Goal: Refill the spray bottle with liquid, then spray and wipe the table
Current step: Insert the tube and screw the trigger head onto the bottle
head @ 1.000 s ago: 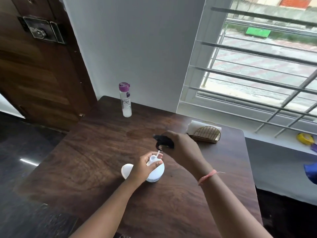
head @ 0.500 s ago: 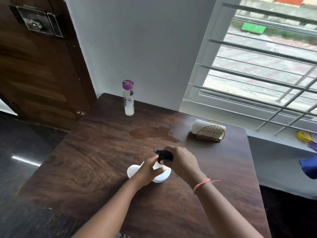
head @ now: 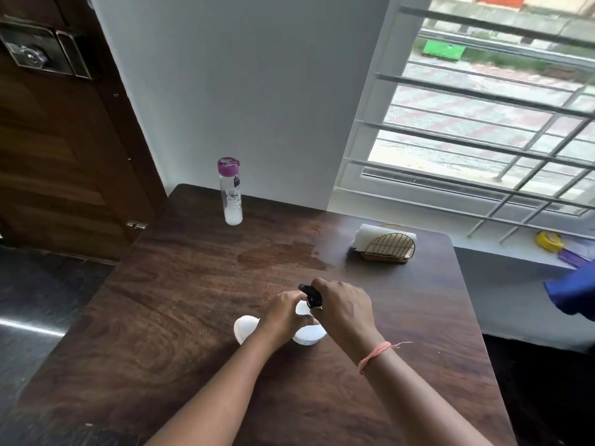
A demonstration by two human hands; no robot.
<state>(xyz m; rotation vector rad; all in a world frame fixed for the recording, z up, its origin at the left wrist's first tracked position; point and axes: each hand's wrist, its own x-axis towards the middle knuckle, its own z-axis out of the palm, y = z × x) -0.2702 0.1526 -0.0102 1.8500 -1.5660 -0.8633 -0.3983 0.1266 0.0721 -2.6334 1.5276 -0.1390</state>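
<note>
1. Spray bottle (head: pixel 309 333) stands on the near surface (head: pixel 180 317); left hand (head: pixel 283 315) grips its neck, fingers curled.
2. Right hand (head: pixel 343 309) clamps black spray head (head: pixel 311 296) onto it (refill apparently done).
3. Left: spraying, wiping; tissue holder (head: pixel 388 249) untouched.

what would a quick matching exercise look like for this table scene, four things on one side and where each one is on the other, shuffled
Things:
1. clear bottle with purple cap
2. gold wire holder with white paper
3. black spray head
4. wet patch

Places:
A. under the right hand, over the white spray bottle
B. on the wooden table top, between the far bottle and the hands
C. far edge of the table, near the wall
D. far right of the table, by the window

Pairs: 1-C, 2-D, 3-A, 4-B
</note>
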